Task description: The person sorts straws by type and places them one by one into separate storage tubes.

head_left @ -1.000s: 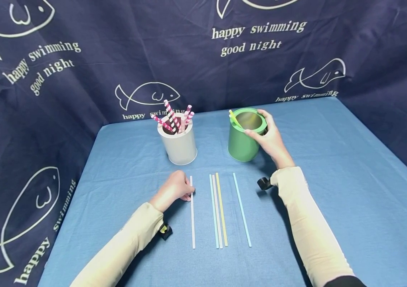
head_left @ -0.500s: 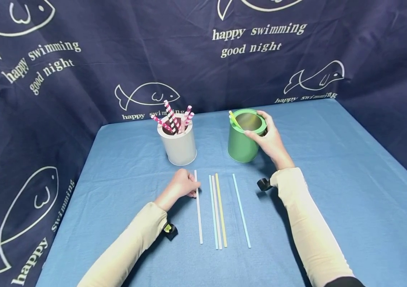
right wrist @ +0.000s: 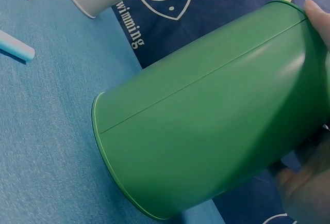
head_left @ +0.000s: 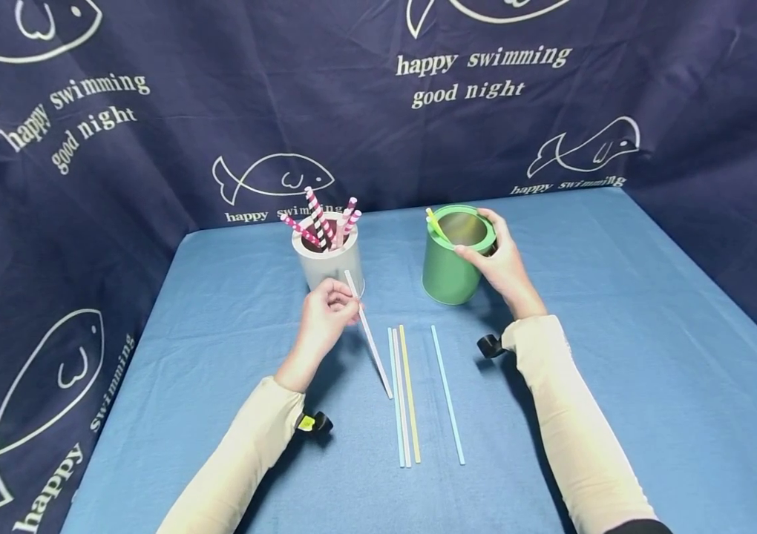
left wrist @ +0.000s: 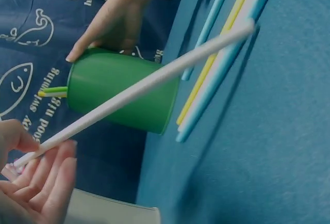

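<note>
My left hand pinches a white straw near its upper end and holds it tilted above the blue table, just in front of the white cup. In the left wrist view the white straw crosses in front of the green cup, with my fingers at its end. My right hand grips the rim and side of the green cup, which holds a yellow-green straw. The green cup fills the right wrist view. Three straws lie on the table: a pale blue and yellow pair and a light blue one.
The white cup holds several pink and red striped straws. A dark blue cloth with fish prints hangs behind and beside the blue table. Black wrist straps sit at both cuffs.
My left hand has lifted the white straw off the table and raised it towards the white cup, so it now hangs tilted. My right hand stays on the green cup.
</note>
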A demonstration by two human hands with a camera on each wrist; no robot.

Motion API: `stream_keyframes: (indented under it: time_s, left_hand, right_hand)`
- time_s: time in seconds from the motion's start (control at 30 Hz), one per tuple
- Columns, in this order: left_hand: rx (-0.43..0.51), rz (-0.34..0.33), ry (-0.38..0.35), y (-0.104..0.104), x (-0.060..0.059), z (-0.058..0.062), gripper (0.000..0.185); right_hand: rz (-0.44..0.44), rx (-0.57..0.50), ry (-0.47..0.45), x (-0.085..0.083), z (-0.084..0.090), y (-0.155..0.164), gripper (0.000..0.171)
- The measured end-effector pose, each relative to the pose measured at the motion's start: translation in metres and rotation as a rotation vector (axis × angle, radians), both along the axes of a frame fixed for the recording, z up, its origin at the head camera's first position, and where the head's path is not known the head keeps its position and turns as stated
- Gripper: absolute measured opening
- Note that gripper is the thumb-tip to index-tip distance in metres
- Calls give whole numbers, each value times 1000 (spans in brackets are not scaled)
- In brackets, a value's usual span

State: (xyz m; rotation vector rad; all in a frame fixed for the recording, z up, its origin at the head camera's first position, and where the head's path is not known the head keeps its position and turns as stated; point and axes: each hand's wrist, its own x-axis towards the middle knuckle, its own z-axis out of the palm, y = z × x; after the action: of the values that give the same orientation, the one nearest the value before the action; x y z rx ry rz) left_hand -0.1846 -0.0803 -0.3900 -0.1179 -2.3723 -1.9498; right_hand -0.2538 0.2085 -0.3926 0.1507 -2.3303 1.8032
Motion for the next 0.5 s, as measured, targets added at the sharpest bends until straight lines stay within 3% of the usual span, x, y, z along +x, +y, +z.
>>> stream_keyframes:
  time_s: [0.2, 0.4, 0.5]
  left_hand:
    - [-3, 88, 222, 4, 3, 16, 16]
    - [62, 98, 384, 15, 5, 38, 19]
    - [138, 82, 467, 25, 3, 52, 19]
  right_hand:
    - [-4, 12, -11, 0, -1, -1, 76]
    - [-10, 21, -15, 1, 0, -1, 76]
    - [-9, 19, -18, 0, 0, -1, 76]
